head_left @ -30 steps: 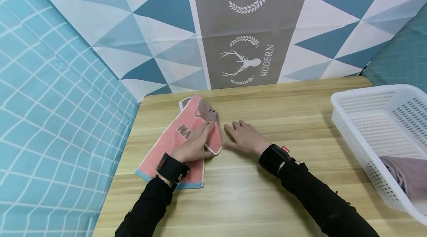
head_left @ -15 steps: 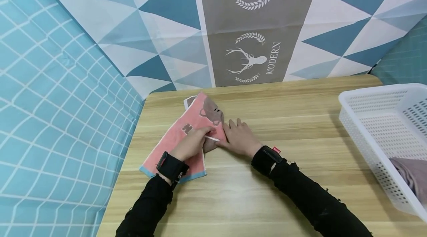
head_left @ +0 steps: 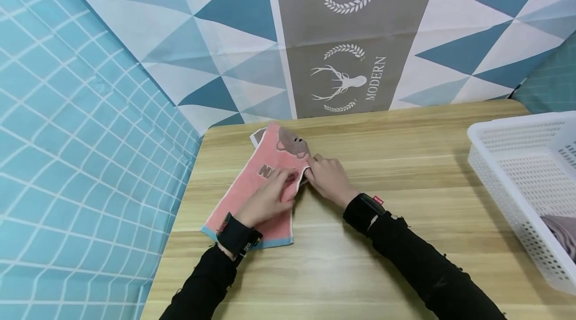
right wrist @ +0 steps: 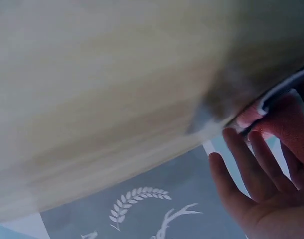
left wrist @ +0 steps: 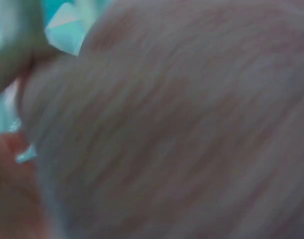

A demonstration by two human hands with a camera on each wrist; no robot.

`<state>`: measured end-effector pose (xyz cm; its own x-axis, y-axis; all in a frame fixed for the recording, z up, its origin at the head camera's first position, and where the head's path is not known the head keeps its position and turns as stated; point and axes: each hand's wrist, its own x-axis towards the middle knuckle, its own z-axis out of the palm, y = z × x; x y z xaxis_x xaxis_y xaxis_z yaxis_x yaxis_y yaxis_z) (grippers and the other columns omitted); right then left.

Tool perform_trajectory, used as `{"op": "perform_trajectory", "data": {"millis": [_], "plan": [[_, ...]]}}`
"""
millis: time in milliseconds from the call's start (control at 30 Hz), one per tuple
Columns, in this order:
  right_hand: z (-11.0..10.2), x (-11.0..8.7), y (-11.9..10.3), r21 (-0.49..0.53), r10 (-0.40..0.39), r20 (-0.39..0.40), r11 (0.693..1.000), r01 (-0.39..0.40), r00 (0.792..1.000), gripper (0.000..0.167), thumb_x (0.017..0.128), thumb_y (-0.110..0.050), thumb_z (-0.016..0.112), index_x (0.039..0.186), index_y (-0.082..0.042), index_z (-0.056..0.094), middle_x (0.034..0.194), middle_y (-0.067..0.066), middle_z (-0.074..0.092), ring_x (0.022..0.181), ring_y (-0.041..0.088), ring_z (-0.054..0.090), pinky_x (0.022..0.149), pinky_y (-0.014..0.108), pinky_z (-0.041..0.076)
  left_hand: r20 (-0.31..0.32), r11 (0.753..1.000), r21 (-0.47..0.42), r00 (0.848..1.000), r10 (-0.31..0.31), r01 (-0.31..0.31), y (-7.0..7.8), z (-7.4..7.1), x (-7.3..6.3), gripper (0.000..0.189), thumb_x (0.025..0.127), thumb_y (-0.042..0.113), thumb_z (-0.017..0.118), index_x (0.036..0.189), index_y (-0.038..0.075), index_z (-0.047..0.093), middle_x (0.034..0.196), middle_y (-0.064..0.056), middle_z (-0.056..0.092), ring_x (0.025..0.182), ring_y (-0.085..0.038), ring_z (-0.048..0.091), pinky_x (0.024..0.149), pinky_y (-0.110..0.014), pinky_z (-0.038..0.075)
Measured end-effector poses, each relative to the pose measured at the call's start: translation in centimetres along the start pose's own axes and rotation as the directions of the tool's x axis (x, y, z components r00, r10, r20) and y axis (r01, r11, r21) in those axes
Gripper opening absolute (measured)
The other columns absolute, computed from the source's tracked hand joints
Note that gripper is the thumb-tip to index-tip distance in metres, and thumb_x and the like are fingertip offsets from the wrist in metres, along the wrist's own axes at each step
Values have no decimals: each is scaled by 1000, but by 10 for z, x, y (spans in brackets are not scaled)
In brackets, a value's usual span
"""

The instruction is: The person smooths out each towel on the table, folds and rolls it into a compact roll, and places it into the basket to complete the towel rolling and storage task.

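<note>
A pink towel [head_left: 252, 200] with a grey bear face, white edging and a blue end band lies slanted on the table in the head view. Its right edge is lifted and folds over. My left hand [head_left: 265, 202] lies across the towel, and its curled fingers grip the cloth near that edge. With thumb and fingers, my right hand [head_left: 330, 180] pinches the towel's right edge below the bear face. In the right wrist view, the right hand's fingers [right wrist: 251, 169] are beside the raised pink cloth. A blurred pinkish surface fills most of the left wrist view.
A white perforated basket [head_left: 499, 180] stands at the right, with a folded mauve cloth [head_left: 560, 230] inside. The wooden table [head_left: 382, 270] meets a patterned wall covering [head_left: 337, 20] behind and a blue checked one [head_left: 90, 160] on the left. A grey-and-white corner [head_left: 258, 136] shows behind the towel.
The right hand has come left onto the towel's edge and now pinches it. That edge has been raised and turned over. The left hand stays on the towel, while the whole view has shifted slightly.
</note>
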<state>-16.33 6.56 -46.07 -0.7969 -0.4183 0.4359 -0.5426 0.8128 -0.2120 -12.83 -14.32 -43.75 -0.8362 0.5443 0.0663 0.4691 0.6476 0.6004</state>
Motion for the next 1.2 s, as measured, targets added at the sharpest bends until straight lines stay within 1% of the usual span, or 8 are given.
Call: {"op": "perform_trajectory", "data": {"millis": [167,267,433,533,633,767,967,1200], "plan": [[-5,3,-2,-15,34,41,999,-33,999,17,90,-19,64,92,-2,65,84,11,65,68,29,65,65,45,52,-228,988,117,971,-72,101,-3,5,0,28,85,-2,64,110,11,66,94,-2,59,77,-17,49,67,-32,43],[-8,4,-2,-41,65,62,997,-63,996,25,85,-19,73,102,-1,68,94,13,69,81,31,69,73,47,54,-348,992,96,937,-42,80,-2,0,2,19,87,-6,58,83,12,64,73,0,54,65,-16,45,61,-29,37],[-12,7,6,-41,133,54,991,-131,990,28,85,-13,72,110,-2,67,102,16,70,92,34,68,80,49,54,-477,998,69,878,42,-10,4,-15,1,30,80,-12,51,67,14,53,61,2,45,56,-14,40,55,-25,31],[-17,9,16,-1,179,57,984,-179,982,16,85,-8,68,99,-3,65,97,15,70,89,34,66,76,48,52,-496,998,16,866,66,-67,7,-25,-1,30,78,-11,51,64,14,45,60,3,38,54,-12,35,54,-23,27],[-21,10,26,36,219,73,974,-222,973,8,84,-5,66,89,-5,60,90,13,69,85,32,65,73,47,51,-486,993,-46,871,71,-107,8,-32,-3,30,80,-7,51,63,13,39,61,4,30,55,-10,30,56,-22,24],[-27,11,35,106,257,43,960,-260,966,9,84,-1,63,90,-4,57,86,12,67,80,31,65,69,46,52,-506,991,-41,858,86,-124,8,-36,-6,28,82,-4,52,64,14,38,62,6,27,56,-8,28,56,-21,22],[-37,11,43,167,269,-59,952,-256,961,11,91,0,54,101,-3,51,89,16,64,78,35,66,63,48,54,-566,987,100,808,164,-129,5,-42,-7,26,88,-7,54,69,11,51,60,3,34,54,-8,23,54,-23,21],[-61,-2,65,92,229,-110,971,-220,967,7,92,-15,49,89,-9,47,60,4,45,48,23,45,46,35,34,-644,956,292,738,201,-6,-12,-62,-12,24,79,-17,60,81,6,67,71,-11,69,51,-20,59,51,-31,42]]}}
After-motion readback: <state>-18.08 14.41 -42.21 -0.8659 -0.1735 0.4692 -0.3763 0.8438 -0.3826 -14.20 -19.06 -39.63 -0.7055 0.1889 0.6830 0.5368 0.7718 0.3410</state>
